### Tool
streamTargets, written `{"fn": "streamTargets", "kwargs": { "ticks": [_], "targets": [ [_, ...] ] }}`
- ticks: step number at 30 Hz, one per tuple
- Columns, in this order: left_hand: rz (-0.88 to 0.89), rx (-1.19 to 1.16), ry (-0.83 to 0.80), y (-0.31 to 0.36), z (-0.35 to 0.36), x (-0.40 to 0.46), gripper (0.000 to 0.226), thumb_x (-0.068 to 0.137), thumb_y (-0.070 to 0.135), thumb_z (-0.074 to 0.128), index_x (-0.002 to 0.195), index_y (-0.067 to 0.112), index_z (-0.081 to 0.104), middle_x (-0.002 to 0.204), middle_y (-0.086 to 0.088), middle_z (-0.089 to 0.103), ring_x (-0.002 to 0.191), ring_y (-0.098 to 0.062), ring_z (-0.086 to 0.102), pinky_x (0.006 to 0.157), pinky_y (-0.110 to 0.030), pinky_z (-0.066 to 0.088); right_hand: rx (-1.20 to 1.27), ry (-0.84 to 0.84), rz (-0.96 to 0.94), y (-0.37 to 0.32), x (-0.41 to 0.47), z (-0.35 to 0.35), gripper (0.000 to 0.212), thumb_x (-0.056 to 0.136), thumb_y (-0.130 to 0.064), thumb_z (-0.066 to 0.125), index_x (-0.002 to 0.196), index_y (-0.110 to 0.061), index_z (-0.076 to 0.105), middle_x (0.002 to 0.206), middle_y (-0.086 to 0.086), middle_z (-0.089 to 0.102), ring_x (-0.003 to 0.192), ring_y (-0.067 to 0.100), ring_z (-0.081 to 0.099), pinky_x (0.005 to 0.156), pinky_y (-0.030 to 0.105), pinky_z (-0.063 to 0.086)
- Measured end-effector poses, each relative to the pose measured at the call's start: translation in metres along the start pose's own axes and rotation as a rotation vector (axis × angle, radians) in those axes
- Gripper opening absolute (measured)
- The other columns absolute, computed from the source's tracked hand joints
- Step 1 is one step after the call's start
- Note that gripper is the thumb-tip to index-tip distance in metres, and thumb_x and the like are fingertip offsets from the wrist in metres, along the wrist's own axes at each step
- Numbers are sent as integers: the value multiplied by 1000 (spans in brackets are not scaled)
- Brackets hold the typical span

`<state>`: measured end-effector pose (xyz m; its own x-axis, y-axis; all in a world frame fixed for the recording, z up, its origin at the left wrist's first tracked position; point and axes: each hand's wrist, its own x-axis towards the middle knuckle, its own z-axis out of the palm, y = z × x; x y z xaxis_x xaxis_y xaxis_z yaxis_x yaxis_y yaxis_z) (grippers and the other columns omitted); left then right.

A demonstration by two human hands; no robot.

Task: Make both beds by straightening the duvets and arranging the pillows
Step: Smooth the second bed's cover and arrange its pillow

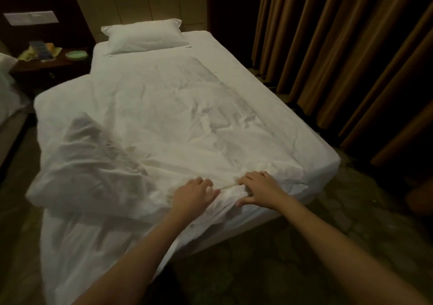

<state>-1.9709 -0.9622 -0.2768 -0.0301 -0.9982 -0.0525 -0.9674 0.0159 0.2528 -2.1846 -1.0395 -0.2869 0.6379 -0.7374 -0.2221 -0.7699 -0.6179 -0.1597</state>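
A white duvet [168, 117] lies rumpled over the bed [311, 140] in front of me, bunched into a raised fold [89, 161] at the near left corner. One white pillow [145, 36] sits flat at the head of the bed. My left hand [194, 193] and my right hand [255, 188] are close together at the foot edge. Both grip a gathered ridge of the duvet between them, with fingers curled into the cloth. The duvet hangs off the near left side toward the floor.
Brown curtains [339, 46] run along the right side of the bed. A dark nightstand [46, 63] with small items stands at the far left. The edge of a second bed [7, 86] shows at the left border. Patterned carpet [257, 257] covers the floor.
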Motion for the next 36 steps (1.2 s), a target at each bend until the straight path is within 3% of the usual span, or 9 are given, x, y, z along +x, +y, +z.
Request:
{"fn": "streamTargets", "kwargs": {
  "ticks": [4, 7, 9, 12, 18, 25, 28, 31, 36],
  "targets": [
    [136, -24, 150, 11, 60, 33, 56, 90, 52, 27, 132, 27, 54, 135, -1, 54, 123, -24, 50, 99, -37, 36, 36, 190, -38, 29, -8, 37, 89, 65, -88, 23, 129, -33, 52, 132, -7, 46, 126, 14, 35, 104, 31, 14],
    [146, 1, 215, 25, 99, 58, 72, 83, 59, 6, 143, 37, 38, 152, 4, 34, 142, -20, 27, 113, -46, 16, 81, 416, 55, 67, -6, 66, 92, 64, -93, 14, 126, -39, 54, 141, -8, 42, 137, 17, 25, 111, 37, 6],
    [147, 58, 223, 33, 125, 74, 74, 80, 62, -7, 147, 46, 20, 159, 10, 13, 147, -16, 5, 115, -50, -1, 125, 462, 126, 92, -4, 91, 89, 62, -95, 9, 130, -48, 44, 149, -11, 33, 142, 17, 15, 115, 44, 2],
    [156, 111, 261, 29, 171, 98, 69, 80, 65, -11, 144, 55, 12, 160, 11, 5, 148, -18, -4, 111, -55, -16, 105, 499, 151, 118, -1, 132, 87, 58, -96, 2, 132, -55, 24, 153, -21, 20, 145, 10, 5, 114, 40, -7],
    [267, 113, 431, -16, 236, 143, 51, 97, 58, 6, 138, 48, 34, 148, 4, 40, 136, -26, 39, 108, -51, 5, 65, 644, 40, 137, 23, 190, 76, 72, -89, 12, 138, -52, 20, 148, -32, 9, 141, -4, -3, 111, 32, -14],
    [249, -86, 541, -8, 239, 157, 76, 78, 76, -16, 135, 52, 27, 152, 15, 28, 145, -16, 20, 113, -50, -2, -1, 922, 15, 171, 34, 211, 63, 88, -70, 37, 142, -39, 32, 151, -7, 30, 143, 9, 15, 115, 25, -6],
    [314, -254, 539, 35, 227, 142, 70, 78, 82, -4, 132, 54, 30, 151, 15, 27, 145, -19, 18, 113, -52, 0, -2, 1002, 109, 195, 18, 210, 64, 85, -75, 32, 140, -41, 33, 149, -3, 35, 140, 10, 16, 113, 28, -3],
    [473, -157, 504, 88, 228, 132, 55, 85, 71, 22, 136, 53, 30, 153, 8, 30, 144, -21, 23, 114, -53, 8, 36, 1002, 179, 218, 9, 215, 68, 81, -76, 37, 141, -44, 30, 152, -4, 31, 139, 1, 4, 112, 40, 4],
    [569, 266, 501, 135, 230, 149, 58, 83, 63, 50, 138, 43, 42, 146, -6, 45, 133, -44, 38, 103, -66, 25, 325, 1026, 239, 227, -1, 215, 65, 76, -64, 61, 131, -50, 30, 154, -4, 23, 137, 10, 17, 105, 32, 21]
  ]
}}
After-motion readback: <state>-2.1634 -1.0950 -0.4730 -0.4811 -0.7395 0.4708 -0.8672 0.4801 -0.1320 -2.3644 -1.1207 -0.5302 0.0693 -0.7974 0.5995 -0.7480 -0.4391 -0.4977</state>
